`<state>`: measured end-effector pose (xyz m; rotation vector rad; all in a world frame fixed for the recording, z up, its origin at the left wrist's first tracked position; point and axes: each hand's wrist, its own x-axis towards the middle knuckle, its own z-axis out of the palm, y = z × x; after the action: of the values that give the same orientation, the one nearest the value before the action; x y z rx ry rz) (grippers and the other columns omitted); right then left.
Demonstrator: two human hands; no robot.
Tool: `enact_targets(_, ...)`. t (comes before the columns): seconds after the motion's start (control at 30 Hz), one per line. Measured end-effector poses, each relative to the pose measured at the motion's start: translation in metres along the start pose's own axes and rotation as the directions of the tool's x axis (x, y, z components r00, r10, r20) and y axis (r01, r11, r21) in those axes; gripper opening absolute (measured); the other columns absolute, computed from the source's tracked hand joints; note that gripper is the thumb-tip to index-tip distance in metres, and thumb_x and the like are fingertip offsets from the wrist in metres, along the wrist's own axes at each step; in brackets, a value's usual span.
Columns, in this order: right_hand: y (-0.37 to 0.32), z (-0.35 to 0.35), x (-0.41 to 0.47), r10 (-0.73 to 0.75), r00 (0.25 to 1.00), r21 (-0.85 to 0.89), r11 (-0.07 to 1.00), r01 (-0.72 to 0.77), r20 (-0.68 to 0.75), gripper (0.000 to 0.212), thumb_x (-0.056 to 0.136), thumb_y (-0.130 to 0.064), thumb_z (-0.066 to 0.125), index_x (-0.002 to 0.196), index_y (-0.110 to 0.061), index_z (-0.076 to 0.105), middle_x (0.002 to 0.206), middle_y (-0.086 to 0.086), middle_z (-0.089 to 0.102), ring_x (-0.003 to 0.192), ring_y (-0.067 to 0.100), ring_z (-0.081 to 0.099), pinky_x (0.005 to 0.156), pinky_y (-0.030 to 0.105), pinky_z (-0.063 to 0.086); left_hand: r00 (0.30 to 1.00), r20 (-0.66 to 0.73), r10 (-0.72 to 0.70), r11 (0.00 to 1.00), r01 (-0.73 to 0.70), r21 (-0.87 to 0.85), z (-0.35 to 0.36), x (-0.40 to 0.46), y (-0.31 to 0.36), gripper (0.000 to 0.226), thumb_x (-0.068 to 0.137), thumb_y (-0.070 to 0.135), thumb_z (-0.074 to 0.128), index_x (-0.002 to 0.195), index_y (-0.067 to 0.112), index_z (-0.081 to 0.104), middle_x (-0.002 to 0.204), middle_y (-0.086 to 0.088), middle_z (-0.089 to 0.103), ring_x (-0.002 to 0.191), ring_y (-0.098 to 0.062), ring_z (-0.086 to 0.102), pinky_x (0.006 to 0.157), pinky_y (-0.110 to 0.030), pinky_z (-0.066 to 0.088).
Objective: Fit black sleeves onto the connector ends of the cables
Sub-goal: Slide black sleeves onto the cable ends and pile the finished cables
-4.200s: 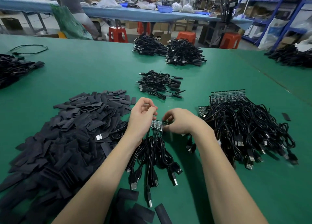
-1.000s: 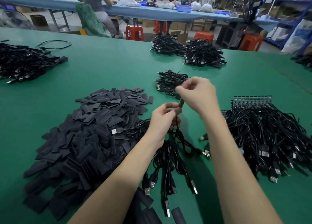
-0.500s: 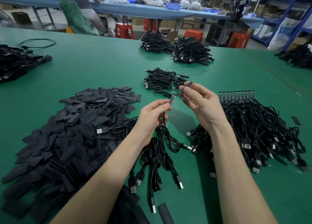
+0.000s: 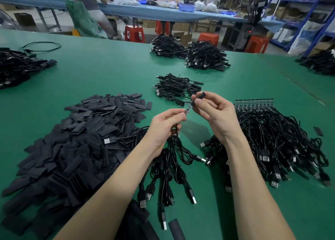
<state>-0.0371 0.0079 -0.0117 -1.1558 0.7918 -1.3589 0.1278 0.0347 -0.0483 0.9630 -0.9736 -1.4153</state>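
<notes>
Sleeve [image 4: 199, 96] feels light and floppy, so my right hand [image 4: 216, 116] pinches its mouth end; my left hand [image 4: 165, 125] grips the cable just behind the stiff connector end [image 4: 188, 110]

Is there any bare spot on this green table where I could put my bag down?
Yes: a wide strip of green table mat lies bare between the heap of flat black sleeves, the far-left tangle of black cables and the two far cable bundles. Around the left hand and right hand it is crowded with cables.

no readable text, labels or numbers anywhere.
</notes>
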Motion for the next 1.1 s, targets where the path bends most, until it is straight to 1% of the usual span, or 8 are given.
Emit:
enact_targets(0.17, -0.006, -0.009, 0.0, 0.061, 0.992, -0.005, 0.998, -0.061, 0.111, 0.025, 0.083, -0.001, 0.072, 0.108, -0.005, 0.071, 0.105, 0.012, 0.077, 0.098, 0.018, 0.073, 0.087, 0.028, 0.058, 0.999, 0.041, 0.011, 1.0, -0.011, 0.006, -0.001, 0.0, 0.0, 0.011, 0.094, 0.012, 0.068, 0.098, 0.02, 0.074, 0.081, 0.005, 0.071, 0.065, -0.007, 0.055, 0.071, -0.023, 0.046)
enact_targets(0.3, -0.007, -0.013, -0.001, 0.136, 0.979, -0.07, 0.989, -0.127, 0.155, 0.033, 0.077, -0.006, 0.074, 0.11, -0.003, 0.07, 0.106, 0.016, 0.077, 0.098, 0.021, 0.074, 0.085, 0.027, 0.058, 0.996, 0.089, 0.022, 1.0, -0.023, 0.009, -0.002, -0.001, 0.0, 0.012, 0.095, 0.01, 0.066, 0.098, 0.019, 0.074, 0.08, 0.004, 0.07, 0.064, -0.007, 0.054, 0.067, -0.02, 0.047)
enact_targets(0.47, -0.008, -0.013, -0.001, 0.155, 0.973, -0.109, 0.984, -0.138, 0.168, 0.03, 0.077, -0.011, 0.075, 0.106, -0.007, 0.07, 0.104, 0.013, 0.077, 0.09, 0.016, 0.073, 0.079, 0.024, 0.057, 0.995, 0.093, 0.035, 0.999, -0.032, -0.038, -0.003, 0.0, -0.001, 0.022, 0.093, 0.008, 0.068, 0.11, 0.014, 0.056, 0.082, 0.0, 0.072, 0.064, -0.01, 0.053, 0.064, -0.022, 0.047)
enact_targets(0.6, -0.008, -0.012, -0.002, 0.202, 0.958, -0.119, 0.976, -0.18, 0.204, 0.027, 0.077, -0.01, 0.074, 0.104, -0.008, 0.07, 0.1, 0.013, 0.078, 0.084, 0.017, 0.074, 0.078, 0.023, 0.057, 0.993, 0.114, 0.034, 0.998, -0.028, -0.055, -0.003, 0.0, -0.002, 0.025, 0.091, 0.007, 0.069, 0.11, 0.014, 0.053, 0.081, -0.001, 0.072, 0.063, -0.011, 0.051, 0.064, -0.023, 0.047)
enact_targets(0.7, -0.008, -0.011, -0.002, 0.194, 0.966, -0.113, 0.978, -0.177, 0.168, 0.032, 0.078, -0.01, 0.074, 0.109, -0.006, 0.071, 0.098, 0.012, 0.078, 0.082, 0.016, 0.073, 0.08, 0.024, 0.058, 0.993, 0.079, 0.084, 0.996, -0.086, 0.022, -0.003, 0.0, -0.003, 0.028, 0.091, 0.011, 0.072, 0.114, 0.015, 0.056, 0.084, -0.004, 0.075, 0.063, -0.012, 0.057, 0.066, -0.023, 0.051)
enact_targets(0.8, -0.006, -0.011, -0.001, 0.176, 0.982, -0.053, 0.984, -0.173, 0.062, 0.026, 0.082, -0.005, 0.074, 0.108, -0.002, 0.071, 0.095, 0.012, 0.077, 0.08, 0.016, 0.071, 0.08, 0.022, 0.057, 0.981, 0.012, 0.191, 0.968, -0.191, 0.164, -0.005, 0.001, -0.004, 0.03, 0.087, 0.015, 0.078, 0.114, 0.019, 0.065, 0.091, -0.005, 0.078, 0.073, -0.013, 0.068, 0.075, -0.023, 0.056)
enact_targets(0.97, -0.005, -0.011, 0.0, 0.215, 0.977, -0.017, 0.977, -0.214, 0.008, 0.015, 0.087, 0.0, 0.072, 0.102, -0.001, 0.074, 0.094, 0.014, 0.077, 0.079, 0.017, 0.071, 0.077, 0.021, 0.058, 0.946, -0.02, 0.323, 0.927, -0.312, 0.205, -0.004, 0.001, -0.006, 0.02, 0.083, 0.007, 0.08, 0.09, 0.025, 0.08, 0.085, -0.003, 0.078, 0.074, -0.014, 0.072, 0.075, -0.02, 0.055)
enact_targets(1.1, -0.006, -0.008, 0.001, 0.233, 0.972, 0.002, 0.972, -0.233, -0.002, 0.01, 0.086, 0.0, 0.073, 0.096, -0.002, 0.076, 0.093, 0.014, 0.077, 0.08, 0.016, 0.072, 0.075, 0.02, 0.057, 0.944, -0.008, 0.33, 0.921, -0.32, 0.22, -0.004, 0.0, -0.006, 0.017, 0.081, 0.011, 0.083, 0.088, 0.026, 0.081, 0.087, -0.001, 0.079, 0.079, -0.012, 0.073, 0.078, -0.021, 0.056)
